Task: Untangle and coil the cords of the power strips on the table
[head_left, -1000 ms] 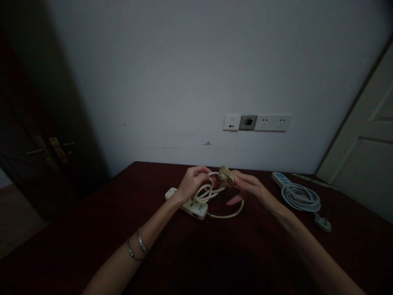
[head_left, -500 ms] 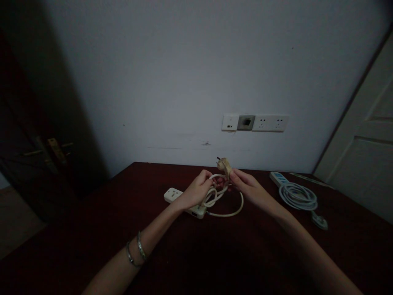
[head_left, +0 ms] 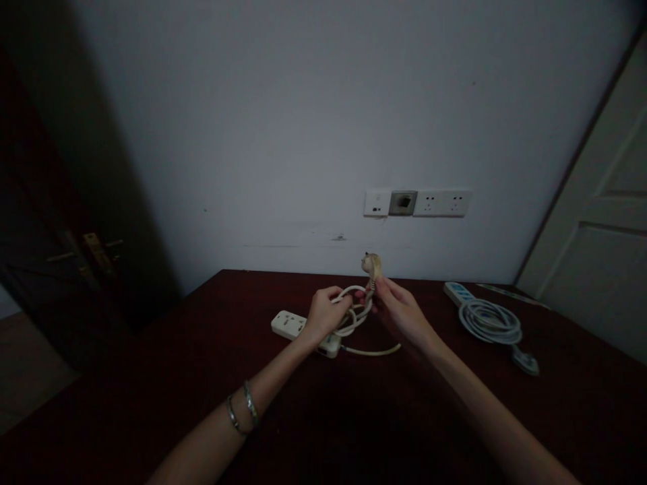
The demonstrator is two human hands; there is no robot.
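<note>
A cream power strip (head_left: 289,325) lies on the dark red table (head_left: 151,377), its cream cord (head_left: 371,350) looping to the right. My left hand (head_left: 323,315) is closed round a bunch of cord loops just above the strip. My right hand (head_left: 399,311) pinches the cord just below its beige plug (head_left: 371,264), which sticks up above my fingers with the prongs pointing left. Both hands sit close together over the strip's right end.
A second white power strip (head_left: 457,292) with a coiled grey-white cord (head_left: 493,322) and plug (head_left: 526,362) lies at the right. Wall sockets (head_left: 417,203) sit above the table's far edge. A dark door (head_left: 60,222) stands left, a white door (head_left: 601,229) right.
The right hand has lifted the plug upward and turned it upright. The left hand has slid right along the loops, closer to the right hand. The loop on the table has shrunk.
</note>
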